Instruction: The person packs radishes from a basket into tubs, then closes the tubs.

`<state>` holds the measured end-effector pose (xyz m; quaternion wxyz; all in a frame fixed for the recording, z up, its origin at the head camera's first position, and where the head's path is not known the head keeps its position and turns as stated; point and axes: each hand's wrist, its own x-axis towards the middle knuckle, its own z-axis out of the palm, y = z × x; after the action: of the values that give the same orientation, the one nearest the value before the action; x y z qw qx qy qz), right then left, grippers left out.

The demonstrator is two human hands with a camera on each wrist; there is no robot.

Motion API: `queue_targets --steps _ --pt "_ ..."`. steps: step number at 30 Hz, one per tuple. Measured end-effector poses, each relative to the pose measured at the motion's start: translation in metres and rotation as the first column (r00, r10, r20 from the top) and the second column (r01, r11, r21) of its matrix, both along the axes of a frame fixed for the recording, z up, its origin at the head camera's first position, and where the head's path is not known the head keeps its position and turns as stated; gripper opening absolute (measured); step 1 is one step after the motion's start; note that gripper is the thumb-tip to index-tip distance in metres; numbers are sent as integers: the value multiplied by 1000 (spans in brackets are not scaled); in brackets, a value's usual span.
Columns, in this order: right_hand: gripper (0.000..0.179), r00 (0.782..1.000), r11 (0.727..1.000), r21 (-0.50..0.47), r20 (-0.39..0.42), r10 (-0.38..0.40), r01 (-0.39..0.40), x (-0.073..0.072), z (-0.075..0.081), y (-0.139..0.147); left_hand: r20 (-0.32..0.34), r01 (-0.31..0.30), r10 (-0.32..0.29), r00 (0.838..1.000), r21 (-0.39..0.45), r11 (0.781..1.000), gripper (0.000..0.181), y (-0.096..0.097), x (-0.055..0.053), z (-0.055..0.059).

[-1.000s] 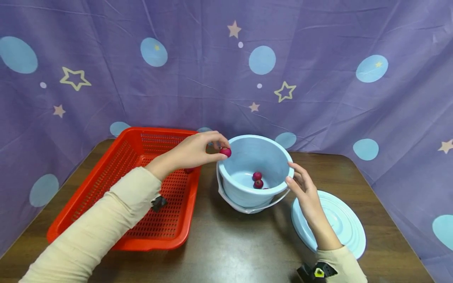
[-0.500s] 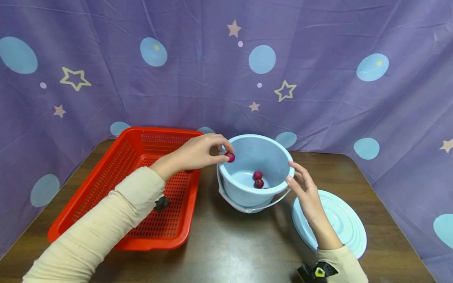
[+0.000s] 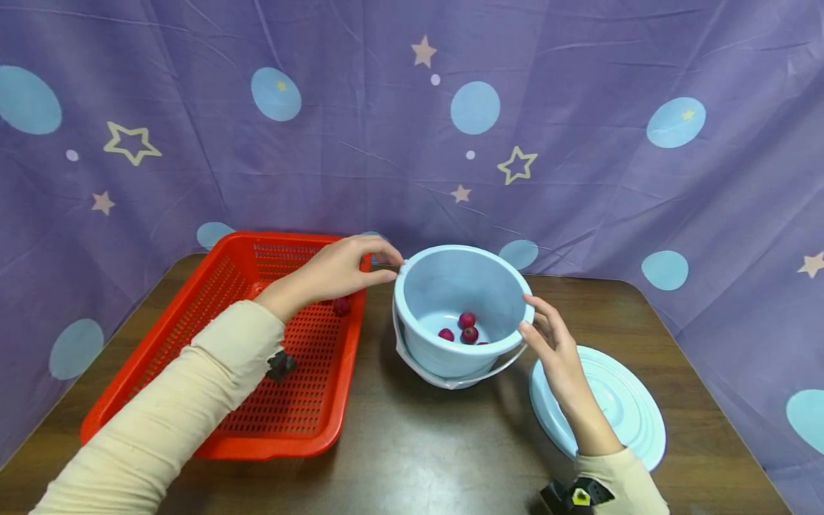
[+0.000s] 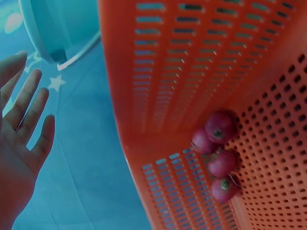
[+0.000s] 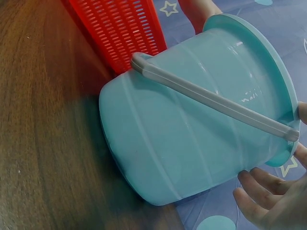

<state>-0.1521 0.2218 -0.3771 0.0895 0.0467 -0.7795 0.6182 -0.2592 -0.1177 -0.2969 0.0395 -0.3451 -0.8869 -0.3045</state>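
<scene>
My left hand (image 3: pixel 335 272) hovers at the left rim of a light blue bucket (image 3: pixel 428 354), thumb and fingers apart and nothing between them. In the left wrist view that hand (image 4: pixel 19 136) shows its spread fingers beside a red basket (image 4: pixel 120 96). Several radishes (image 3: pixel 469 335) lie on the bucket's floor. A cluster of radishes (image 4: pixel 223 163) rests in a corner of the basket. My right hand (image 3: pixel 558 350) holds the bucket's right rim between thumb and fingers. The right wrist view has the same hand (image 5: pixel 273 199) with fingertips against the bucket's side.
A light blue lid (image 3: pixel 627 408) lies on the wooden table (image 3: pixel 412 436) under my right forearm. The bucket's pale handle (image 3: pixel 450 384) hangs down its front. Behind everything hangs a purple curtain (image 3: pixel 360 129) with stars and dots.
My left hand, which pinched a radish over the bucket's rim, has let it go and moved back left. One more radish shows in the bucket. My right hand has stayed put.
</scene>
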Motion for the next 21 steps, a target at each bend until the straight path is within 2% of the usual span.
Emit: queue_targets --steps 12,21 --pt "47 1000 1000 -3 16 -4 4 0 0 -1 86 -115 114 990 -1 993 22 -27 -15 -17" --pt "47 1000 1000 -7 9 -3 3 1 0 -2 131 -149 142 981 44 988 22 -53 -30 -36"
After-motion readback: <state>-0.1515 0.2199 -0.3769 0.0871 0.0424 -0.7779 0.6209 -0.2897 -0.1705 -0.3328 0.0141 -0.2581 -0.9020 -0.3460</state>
